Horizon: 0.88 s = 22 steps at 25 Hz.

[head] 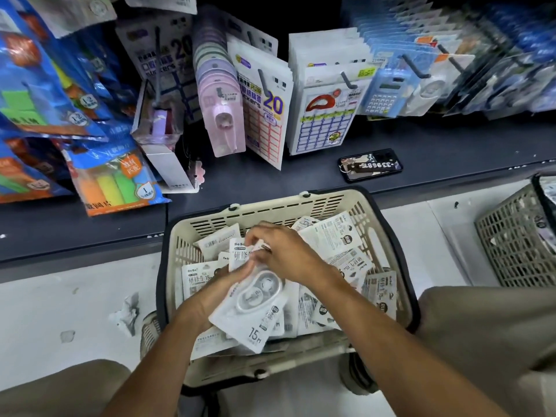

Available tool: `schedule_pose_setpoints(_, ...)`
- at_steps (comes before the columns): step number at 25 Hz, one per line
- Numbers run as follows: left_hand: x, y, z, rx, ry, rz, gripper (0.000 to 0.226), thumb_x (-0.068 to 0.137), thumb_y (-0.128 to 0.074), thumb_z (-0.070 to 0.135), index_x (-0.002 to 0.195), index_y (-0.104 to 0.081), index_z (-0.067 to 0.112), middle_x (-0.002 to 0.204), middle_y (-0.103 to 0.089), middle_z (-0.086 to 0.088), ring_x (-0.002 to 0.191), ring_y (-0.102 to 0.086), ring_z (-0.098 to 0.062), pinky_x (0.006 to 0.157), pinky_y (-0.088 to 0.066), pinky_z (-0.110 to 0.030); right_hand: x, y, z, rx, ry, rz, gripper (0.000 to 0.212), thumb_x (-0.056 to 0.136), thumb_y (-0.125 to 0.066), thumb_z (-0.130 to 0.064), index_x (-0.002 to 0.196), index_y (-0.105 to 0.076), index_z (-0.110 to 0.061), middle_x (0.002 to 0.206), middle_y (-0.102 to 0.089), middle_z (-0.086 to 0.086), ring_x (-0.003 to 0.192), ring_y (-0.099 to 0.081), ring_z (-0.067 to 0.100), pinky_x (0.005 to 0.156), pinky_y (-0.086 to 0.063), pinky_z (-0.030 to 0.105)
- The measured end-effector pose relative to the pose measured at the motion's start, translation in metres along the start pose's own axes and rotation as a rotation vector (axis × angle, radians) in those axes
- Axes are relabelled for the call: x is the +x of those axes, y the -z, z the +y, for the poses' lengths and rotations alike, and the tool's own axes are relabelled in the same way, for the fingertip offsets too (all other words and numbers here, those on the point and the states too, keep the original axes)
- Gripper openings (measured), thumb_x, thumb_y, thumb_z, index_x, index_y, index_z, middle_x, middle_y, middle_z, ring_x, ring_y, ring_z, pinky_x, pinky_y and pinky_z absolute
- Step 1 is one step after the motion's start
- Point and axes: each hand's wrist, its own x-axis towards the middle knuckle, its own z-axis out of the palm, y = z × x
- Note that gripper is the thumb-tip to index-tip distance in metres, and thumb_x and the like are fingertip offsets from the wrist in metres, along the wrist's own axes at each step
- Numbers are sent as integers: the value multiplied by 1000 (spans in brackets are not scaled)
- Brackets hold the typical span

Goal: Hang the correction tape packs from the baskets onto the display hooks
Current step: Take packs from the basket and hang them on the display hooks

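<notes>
Packs lay stacked over the basket, long axis running toward the shelf; left hand gripped them underneath, right hand pinched their top edge, hooks well beyond.

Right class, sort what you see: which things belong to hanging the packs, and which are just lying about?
Job: correction tape packs, cream basket, display hooks, left hand, right hand.

Lying about: phone, grey basket, crumpled paper.
</notes>
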Motion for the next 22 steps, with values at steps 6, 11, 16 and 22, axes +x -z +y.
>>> schedule_pose_setpoints(6,-3,0,13,71,-127,331,60,58,-97,36,113,-70,33,100,-80,9,87,-78,-14,76,-62,-37,-35,-27,49,536,-895,579,33,97,-65,-19,124,-49,-11,94,-62,-4,82,-64,15,78,-57,33)
schedule_pose_setpoints(11,1,1,8,161,-283,636,66,65,-97,24,120,-61,30,88,-76,23,89,-71,1,91,-53,-30,-56,-69,52,467,-951,104,17,83,-79,-16,98,-74,-9,93,-75,1,85,-69,19,81,-55,28)
schedule_pose_setpoints(16,7,-8,9,174,-301,698,71,64,-96,30,122,-55,33,90,-69,27,87,-66,3,84,-49,-22,-42,-46,24,762,-655,476,19,81,-76,-15,66,-64,-15,88,-69,-13,80,-64,13,68,-46,23)
schedule_pose_setpoints(22,-4,-3,10,-14,-331,527,41,67,-92,35,101,-72,46,94,-78,22,82,-74,5,64,-54,-16,-46,-48,-2,908,-347,316,69,86,-78,-8,139,-51,-44,141,-50,-21,108,-61,-6,76,-55,16)
